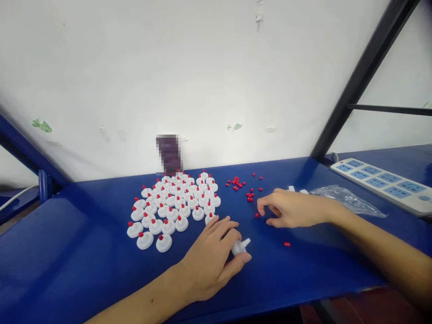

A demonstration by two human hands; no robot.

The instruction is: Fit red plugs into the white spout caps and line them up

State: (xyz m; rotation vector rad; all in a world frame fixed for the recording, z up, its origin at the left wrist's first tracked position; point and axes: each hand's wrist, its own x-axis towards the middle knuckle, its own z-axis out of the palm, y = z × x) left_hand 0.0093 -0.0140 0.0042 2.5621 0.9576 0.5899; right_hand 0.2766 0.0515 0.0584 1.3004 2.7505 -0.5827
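My left hand point(219, 252) is closed around a white nozzle piece point(240, 246), whose bare tip points up and to the right. My right hand point(283, 208) hovers over the blue table point(270, 274) with thumb and forefinger apart and nothing between them. Just left of its fingertips lies a small red cap point(256, 215). Several more red caps point(249, 197) are scattered behind it, and a lone red cap point(286, 244) lies nearer the front. To the left stand several white round pieces point(164, 243) with red tips, close together.
Partly behind my right hand are white pieces point(291, 189). A clear plastic bag point(347, 199) lies beside a white power strip point(381, 182) at the right. A blurred dark object point(169, 154) leans against the wall. Slanting posts point(357, 76) flank the table.
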